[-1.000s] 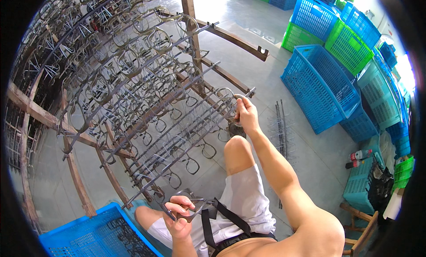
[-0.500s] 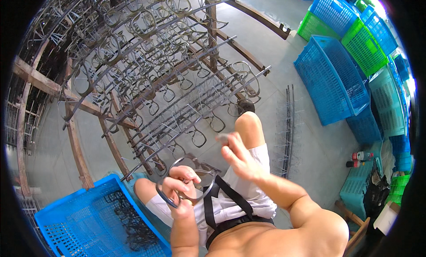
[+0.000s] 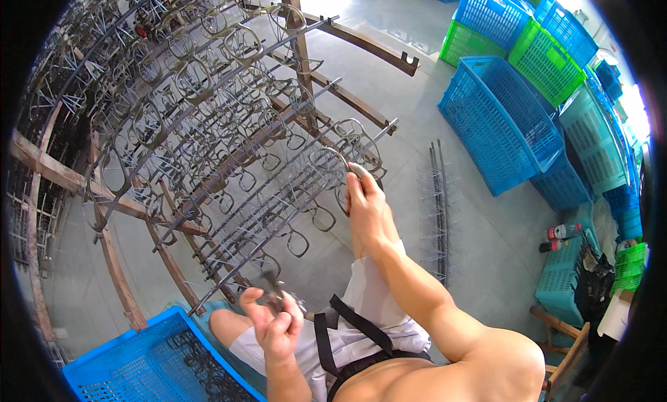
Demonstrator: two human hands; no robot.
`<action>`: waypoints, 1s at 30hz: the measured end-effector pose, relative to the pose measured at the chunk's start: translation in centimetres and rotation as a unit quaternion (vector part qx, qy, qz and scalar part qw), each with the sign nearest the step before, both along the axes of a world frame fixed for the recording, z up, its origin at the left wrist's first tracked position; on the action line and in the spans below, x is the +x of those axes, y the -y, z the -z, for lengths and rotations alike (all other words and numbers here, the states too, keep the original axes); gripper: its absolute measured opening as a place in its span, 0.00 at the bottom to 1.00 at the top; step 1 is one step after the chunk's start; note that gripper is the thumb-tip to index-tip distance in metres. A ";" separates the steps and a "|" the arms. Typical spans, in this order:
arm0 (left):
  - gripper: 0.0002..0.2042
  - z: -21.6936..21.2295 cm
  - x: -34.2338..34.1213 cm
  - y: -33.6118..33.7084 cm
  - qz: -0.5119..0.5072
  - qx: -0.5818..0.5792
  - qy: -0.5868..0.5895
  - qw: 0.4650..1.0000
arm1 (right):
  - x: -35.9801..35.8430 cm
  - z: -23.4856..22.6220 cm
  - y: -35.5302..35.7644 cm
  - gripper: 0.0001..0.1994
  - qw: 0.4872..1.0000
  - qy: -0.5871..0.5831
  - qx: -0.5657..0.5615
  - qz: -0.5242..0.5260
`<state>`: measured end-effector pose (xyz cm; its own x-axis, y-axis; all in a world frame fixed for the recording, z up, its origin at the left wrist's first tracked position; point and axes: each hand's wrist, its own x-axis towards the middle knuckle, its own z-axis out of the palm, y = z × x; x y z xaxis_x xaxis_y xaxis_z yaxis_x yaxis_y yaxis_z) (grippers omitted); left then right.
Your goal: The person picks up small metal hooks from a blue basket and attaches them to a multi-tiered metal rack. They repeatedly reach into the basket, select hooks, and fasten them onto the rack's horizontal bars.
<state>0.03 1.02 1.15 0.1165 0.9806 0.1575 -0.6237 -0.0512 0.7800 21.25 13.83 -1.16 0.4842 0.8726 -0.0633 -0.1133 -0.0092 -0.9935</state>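
Observation:
In front of me stands a rack [image 3: 300, 62] of wooden beams and metal bars with wire hooks, hung with many dark, eyeglass-like frames [image 3: 297, 244]. My right hand [image 3: 367, 204] is stretched to the rack's near right end, its fingertips closed on a grey eyeglass-like frame [image 3: 332, 152] beside the lowest bars. Near my lap, my left hand [image 3: 274, 325] is closed round dark eyeglass-like frames [image 3: 281, 299], seen edge-on and blurred by motion; I cannot tell how many. A blue basket [image 3: 182, 319] with a tangle of black frames [image 3: 201, 367] sits at my left.
Blue and green plastic crates [image 3: 497, 124] are stacked at the right. Loose metal bars with wire hooks [image 3: 439, 207] lie on the floor right of my knee. Bottles [image 3: 563, 232] stand on a teal crate [image 3: 556, 291], and a wooden stool [image 3: 566, 360] is at the lower right.
My right hand has moved forward from above my lap to the rack's end, where it now holds a frame. My left hand has lowered, turning its frames edge-on. The whole view has shifted slightly.

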 end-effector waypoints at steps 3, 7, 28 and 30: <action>0.27 -1.3 0.6 0.9 0.057 -0.118 -0.012 0.991 | -0.6 3.5 -4.1 0.12 0.994 -0.076 0.044 0.059; 0.20 -0.2 -0.9 0.5 0.111 -0.211 -0.195 0.951 | -0.8 4.1 -5.1 0.10 0.988 -0.142 0.044 0.048; 0.08 2.4 -1.6 1.3 -0.024 -0.239 -0.286 0.927 | -1.1 4.4 -6.0 0.10 0.982 -0.170 0.083 0.011; 0.09 2.9 -1.9 1.5 -0.048 -0.240 -0.239 0.940 | -1.2 4.2 -5.6 0.10 0.990 -0.129 0.057 -0.012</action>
<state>-1.87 -0.48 -1.75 -0.0312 0.9349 -0.3535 -0.2063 0.3400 0.9175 20.08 19.46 -5.35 0.4430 0.8927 -0.0832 -0.3651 0.0949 -0.9261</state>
